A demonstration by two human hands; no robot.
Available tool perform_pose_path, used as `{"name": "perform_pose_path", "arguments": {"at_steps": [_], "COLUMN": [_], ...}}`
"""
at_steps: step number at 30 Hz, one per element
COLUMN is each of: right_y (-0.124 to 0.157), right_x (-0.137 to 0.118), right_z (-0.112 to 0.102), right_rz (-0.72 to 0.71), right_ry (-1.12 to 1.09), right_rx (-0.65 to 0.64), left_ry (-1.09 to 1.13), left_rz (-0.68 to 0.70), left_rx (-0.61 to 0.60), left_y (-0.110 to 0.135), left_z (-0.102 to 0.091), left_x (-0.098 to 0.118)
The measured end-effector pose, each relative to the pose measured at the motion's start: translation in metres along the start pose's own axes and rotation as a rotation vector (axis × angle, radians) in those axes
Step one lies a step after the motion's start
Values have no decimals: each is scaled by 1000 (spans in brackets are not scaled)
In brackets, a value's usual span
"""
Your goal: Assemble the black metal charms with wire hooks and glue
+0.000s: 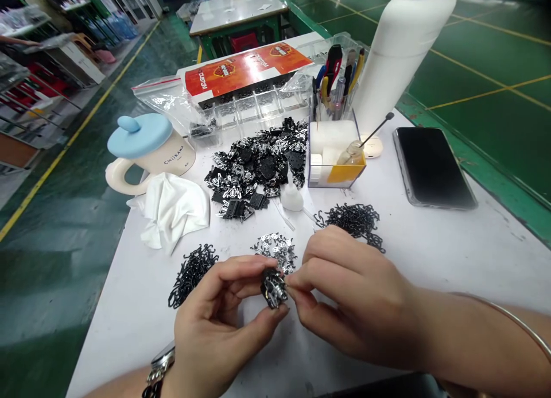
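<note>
While held over the table: a black-and-silver metal piece [273,288] is gripped between both hands, above the white table [451,260] and just in front of a pile of silver pieces [275,251].

Left hand [219,323]: the piece is pinched from the left by the thumb and fingers [241,271], which are nearly closed on it; a wristwatch [161,363] is worn on the wrist.

Right hand [348,294]: the piece is held from the right by the fingertips [297,286], closed against it; a thin bangle [508,317] is worn on the forearm.

Nearby: black pieces [191,274] are heaped beside the left hand; more black pieces [355,221] are heaped beyond the right hand.

Beyond: a mixed black-and-silver heap [258,168] is spread mid-table, with a white cloth [172,211] and a lidded mug [150,148] to its left; a small dropper bottle [291,197] is set by it; a pen holder [336,82], a white flask [400,47] and a phone [433,167] are placed to the right; an orange-labelled box [245,70] is laid behind.
</note>
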State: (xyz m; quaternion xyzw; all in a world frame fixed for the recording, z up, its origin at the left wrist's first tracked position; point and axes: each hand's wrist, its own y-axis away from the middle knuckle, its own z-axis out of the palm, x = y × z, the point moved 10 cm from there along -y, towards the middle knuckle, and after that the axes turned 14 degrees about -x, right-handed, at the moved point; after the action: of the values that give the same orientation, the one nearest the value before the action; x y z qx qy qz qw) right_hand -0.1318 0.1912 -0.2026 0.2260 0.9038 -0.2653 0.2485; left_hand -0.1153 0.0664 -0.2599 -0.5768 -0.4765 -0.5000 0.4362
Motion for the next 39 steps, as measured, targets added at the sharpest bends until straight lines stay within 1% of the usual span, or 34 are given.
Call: {"name": "perform_pose_path", "arguments": {"at_steps": [5, 11, 14, 17, 20, 23, 28, 30, 32, 36, 39], "right_y": [0, -1, -3, -5, -6, -7, -6, -6, -6, -5, -1], "right_x": [0, 0, 0, 2, 5, 8, 15, 13, 7, -4, -8], "right_z": [3, 6, 5, 5, 5, 5, 7, 5, 1, -3, -6], "right_rz": [1, -2, -14, -15, -11, -2, 48, 39, 8, -52, -75], "right_ry": [-22, -27, -50, -114, -197, -271, -365, -335, -255, -107, -56], "right_rx": [-17, -38, -51, -89, -100, -90, -63, -51, -38, -20, 21], "left_ry": [16, -35, -86, -105, -72, -27, 48, 73, 84, 77, 56], "left_rz": [6, 44, 106, 154, 141, 94, 56, 51, 55, 106, 150], "left_rx": [-19, -43, -59, -69, -57, -33, -16, -19, -33, -51, -72], "left_y": [0, 2, 3, 4, 3, 1, 0, 1, 1, 1, 0], "left_z": [2, 2, 2, 3, 1, -1, -1, 0, 1, 2, 5], "left_x": [-1, 0, 5, 9, 9, 7, 3, 2, 1, 6, 11]}}
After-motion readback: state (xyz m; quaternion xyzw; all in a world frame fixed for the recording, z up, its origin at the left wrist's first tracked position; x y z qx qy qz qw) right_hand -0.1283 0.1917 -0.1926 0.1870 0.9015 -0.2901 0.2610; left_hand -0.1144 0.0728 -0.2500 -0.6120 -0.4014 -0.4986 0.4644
